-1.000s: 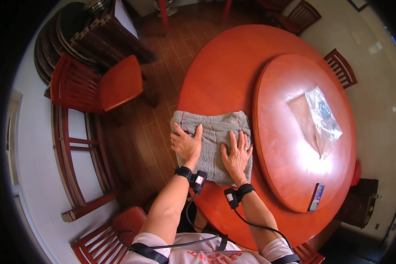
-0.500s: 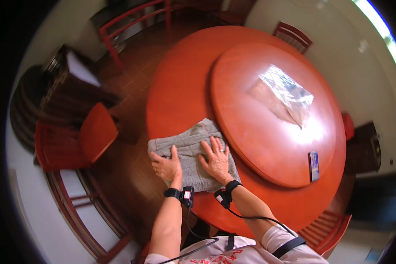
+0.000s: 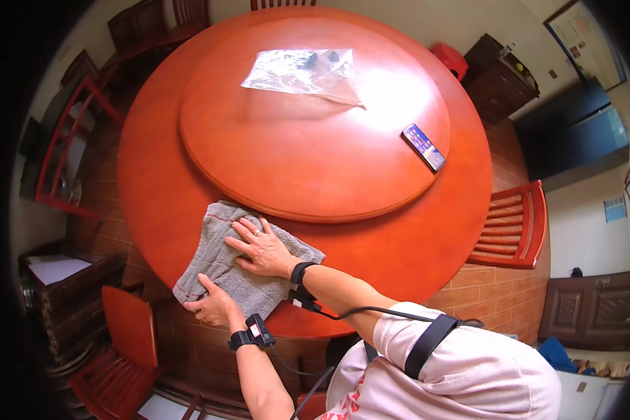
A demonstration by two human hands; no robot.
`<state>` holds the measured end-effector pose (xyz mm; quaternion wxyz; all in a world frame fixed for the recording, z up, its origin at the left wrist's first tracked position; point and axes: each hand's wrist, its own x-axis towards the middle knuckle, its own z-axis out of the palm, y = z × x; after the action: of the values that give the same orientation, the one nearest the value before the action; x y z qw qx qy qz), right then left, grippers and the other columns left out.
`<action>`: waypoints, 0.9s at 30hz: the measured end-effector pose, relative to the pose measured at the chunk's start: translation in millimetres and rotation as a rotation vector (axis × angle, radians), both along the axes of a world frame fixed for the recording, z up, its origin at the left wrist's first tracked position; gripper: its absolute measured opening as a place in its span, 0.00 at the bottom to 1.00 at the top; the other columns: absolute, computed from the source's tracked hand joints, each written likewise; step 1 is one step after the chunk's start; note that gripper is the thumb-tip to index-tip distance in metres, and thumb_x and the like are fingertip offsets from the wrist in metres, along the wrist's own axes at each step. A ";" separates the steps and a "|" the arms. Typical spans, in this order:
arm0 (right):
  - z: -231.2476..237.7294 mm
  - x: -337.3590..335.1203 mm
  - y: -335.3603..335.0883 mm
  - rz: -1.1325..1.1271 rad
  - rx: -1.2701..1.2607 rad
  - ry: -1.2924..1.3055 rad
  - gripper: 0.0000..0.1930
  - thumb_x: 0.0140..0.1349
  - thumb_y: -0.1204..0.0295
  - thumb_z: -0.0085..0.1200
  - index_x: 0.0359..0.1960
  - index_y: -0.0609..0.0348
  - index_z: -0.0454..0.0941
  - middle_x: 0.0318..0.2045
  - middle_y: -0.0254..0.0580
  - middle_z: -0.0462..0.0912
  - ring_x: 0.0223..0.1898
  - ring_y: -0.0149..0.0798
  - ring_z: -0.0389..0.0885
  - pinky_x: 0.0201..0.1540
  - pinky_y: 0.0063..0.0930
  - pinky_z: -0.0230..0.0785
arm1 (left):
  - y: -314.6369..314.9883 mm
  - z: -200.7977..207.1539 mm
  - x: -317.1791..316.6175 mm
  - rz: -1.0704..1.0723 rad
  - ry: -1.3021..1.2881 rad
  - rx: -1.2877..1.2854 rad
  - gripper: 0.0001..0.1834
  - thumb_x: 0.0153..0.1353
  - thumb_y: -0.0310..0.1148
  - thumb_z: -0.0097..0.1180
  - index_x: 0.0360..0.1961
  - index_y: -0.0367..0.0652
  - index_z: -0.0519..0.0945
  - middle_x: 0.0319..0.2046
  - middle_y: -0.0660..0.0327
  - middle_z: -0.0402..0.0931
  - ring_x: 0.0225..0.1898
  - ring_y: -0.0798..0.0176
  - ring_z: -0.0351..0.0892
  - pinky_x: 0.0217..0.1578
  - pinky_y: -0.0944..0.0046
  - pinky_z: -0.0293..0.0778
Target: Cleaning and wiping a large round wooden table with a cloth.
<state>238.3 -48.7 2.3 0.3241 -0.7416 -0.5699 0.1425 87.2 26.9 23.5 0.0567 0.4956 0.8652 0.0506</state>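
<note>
Grey and fluffy, the folded towel (image 3: pixel 217 255) shows creases and thin red lines near two corners. It lies at the table's (image 3: pixel 392 273) 7 o'clock, one corner at the rim; the turntable (image 3: pixel 315 175) is near its 1 o'clock, tabletop stretching toward 3. Its slightly longer side slants 10-to-4. The right hand (image 3: pixel 262 250) rests on it, fingers spread; the left hand (image 3: pixel 215 306) holds its thumb apart at the edge, pinching unclear.

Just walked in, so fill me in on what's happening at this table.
A person has both hands on a grey cloth at the near edge of a round table. The right hand lies spread on top; the left hand is at the cloth's lower-left edge. A clear plastic bag and a phone lie on the raised round centre.
</note>
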 end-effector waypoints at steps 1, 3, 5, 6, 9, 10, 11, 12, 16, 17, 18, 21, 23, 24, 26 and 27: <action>0.6 0.5 2.0 0.012 -0.006 0.004 0.28 0.57 0.56 0.54 0.59 0.48 0.68 0.64 0.51 0.62 0.67 0.51 0.55 0.65 0.62 0.46 | 0.6 -0.3 -1.3 -0.003 -0.007 -0.007 0.56 0.52 0.75 0.44 0.68 0.41 0.52 0.53 0.36 0.65 0.53 0.38 0.71 0.49 0.40 0.67; 1.4 2.0 6.1 0.022 -0.004 0.002 0.28 0.57 0.56 0.53 0.59 0.47 0.68 0.64 0.50 0.61 0.68 0.50 0.54 0.65 0.62 0.46 | 3.5 -4.9 -1.4 -0.018 0.034 0.033 0.54 0.52 0.75 0.45 0.67 0.40 0.54 0.49 0.37 0.68 0.49 0.38 0.73 0.46 0.42 0.69; 3.3 0.8 7.8 0.019 -0.012 0.007 0.28 0.57 0.56 0.53 0.59 0.47 0.68 0.64 0.50 0.61 0.68 0.50 0.54 0.66 0.62 0.46 | 5.9 -5.4 -2.7 -0.030 0.077 0.075 0.53 0.52 0.74 0.46 0.65 0.39 0.56 0.45 0.37 0.70 0.46 0.38 0.75 0.44 0.43 0.71; 3.2 0.7 7.4 0.017 -0.022 0.005 0.28 0.57 0.56 0.53 0.59 0.47 0.68 0.64 0.50 0.61 0.68 0.50 0.54 0.66 0.62 0.46 | 5.4 -2.7 -0.5 -0.034 0.064 0.065 0.53 0.52 0.74 0.46 0.65 0.39 0.56 0.45 0.38 0.70 0.46 0.38 0.75 0.44 0.43 0.71; 4.3 -0.4 6.1 0.008 -0.030 0.006 0.28 0.57 0.56 0.53 0.59 0.47 0.68 0.64 0.49 0.61 0.68 0.50 0.54 0.66 0.61 0.46 | 6.6 -2.9 -2.2 -0.049 0.067 0.051 0.54 0.52 0.74 0.46 0.65 0.38 0.56 0.45 0.38 0.70 0.46 0.38 0.75 0.44 0.44 0.71; 5.0 -0.6 6.1 0.007 -0.028 0.002 0.28 0.57 0.56 0.53 0.59 0.47 0.68 0.64 0.49 0.61 0.68 0.50 0.54 0.66 0.61 0.46 | 7.2 -2.4 -3.2 -0.056 0.081 0.052 0.54 0.52 0.74 0.46 0.65 0.38 0.56 0.45 0.38 0.70 0.46 0.38 0.75 0.43 0.44 0.72; 5.5 -0.3 6.3 0.006 -0.029 0.006 0.28 0.57 0.56 0.53 0.59 0.47 0.68 0.64 0.49 0.61 0.68 0.50 0.54 0.66 0.61 0.46 | 7.6 -1.8 -4.2 -0.058 0.084 0.051 0.54 0.52 0.74 0.46 0.65 0.38 0.56 0.45 0.38 0.70 0.46 0.38 0.75 0.43 0.44 0.72; 5.3 0.8 6.2 0.001 -0.020 -0.002 0.28 0.57 0.56 0.54 0.59 0.47 0.68 0.64 0.49 0.61 0.68 0.50 0.54 0.66 0.61 0.46 | 7.3 2.8 -0.7 -0.041 0.026 0.018 0.55 0.52 0.74 0.45 0.66 0.39 0.54 0.49 0.37 0.67 0.50 0.37 0.73 0.46 0.42 0.70; 6.1 2.7 5.3 0.001 -0.009 0.004 0.27 0.56 0.56 0.54 0.58 0.47 0.69 0.63 0.49 0.62 0.67 0.50 0.55 0.65 0.61 0.47 | 5.2 6.9 3.1 -0.024 -0.035 -0.016 0.55 0.52 0.75 0.44 0.68 0.40 0.52 0.52 0.35 0.65 0.53 0.37 0.70 0.49 0.41 0.69; 6.5 3.2 5.3 -0.002 -0.012 0.005 0.27 0.56 0.56 0.54 0.58 0.47 0.69 0.63 0.49 0.62 0.67 0.50 0.55 0.65 0.61 0.47 | 5.3 7.6 3.7 -0.026 -0.034 -0.019 0.55 0.52 0.75 0.44 0.68 0.40 0.52 0.52 0.35 0.65 0.53 0.37 0.70 0.49 0.41 0.69; 7.2 3.2 5.8 -0.006 0.000 -0.002 0.27 0.56 0.56 0.54 0.58 0.47 0.69 0.63 0.49 0.62 0.67 0.50 0.55 0.65 0.61 0.47 | 5.7 8.4 3.8 -0.026 -0.036 -0.017 0.56 0.52 0.75 0.44 0.68 0.40 0.52 0.52 0.35 0.65 0.53 0.37 0.70 0.48 0.41 0.69; 8.7 5.0 8.6 -0.014 0.013 -0.010 0.27 0.56 0.56 0.54 0.58 0.47 0.69 0.62 0.49 0.63 0.67 0.49 0.56 0.65 0.61 0.47 | 7.5 8.4 5.8 -0.045 -0.003 0.011 0.54 0.53 0.74 0.44 0.67 0.38 0.53 0.49 0.36 0.67 0.50 0.37 0.72 0.46 0.42 0.71; 9.5 6.8 10.2 -0.014 0.017 -0.011 0.27 0.56 0.56 0.54 0.57 0.47 0.69 0.62 0.49 0.63 0.67 0.49 0.56 0.65 0.61 0.47 | 8.7 8.0 8.2 -0.061 0.032 0.040 0.53 0.54 0.73 0.45 0.66 0.38 0.54 0.45 0.36 0.69 0.47 0.38 0.74 0.44 0.43 0.72; 9.4 7.4 10.6 -0.015 0.012 -0.013 0.27 0.56 0.56 0.54 0.58 0.47 0.69 0.62 0.49 0.63 0.67 0.49 0.56 0.65 0.61 0.47 | 9.3 8.4 9.5 -0.061 0.031 0.040 0.54 0.54 0.73 0.44 0.66 0.38 0.54 0.45 0.36 0.69 0.47 0.38 0.74 0.44 0.44 0.72; 9.6 7.4 10.5 -0.014 0.006 -0.015 0.27 0.56 0.55 0.54 0.58 0.47 0.69 0.62 0.49 0.63 0.67 0.49 0.56 0.65 0.61 0.47 | 9.2 8.3 9.5 -0.059 0.029 0.040 0.54 0.54 0.73 0.44 0.66 0.38 0.54 0.46 0.37 0.69 0.47 0.38 0.74 0.44 0.44 0.71; 9.0 7.4 10.0 -0.014 0.001 -0.016 0.27 0.56 0.55 0.54 0.58 0.47 0.69 0.62 0.49 0.62 0.67 0.49 0.56 0.65 0.61 0.47 | 9.0 8.0 9.3 -0.062 0.026 0.036 0.54 0.54 0.73 0.44 0.66 0.38 0.54 0.46 0.37 0.69 0.48 0.38 0.74 0.45 0.44 0.71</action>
<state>245.7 -38.7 11.3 0.3206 -0.7465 -0.5674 0.1340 96.5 35.9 31.6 0.0382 0.5236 0.8492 0.0579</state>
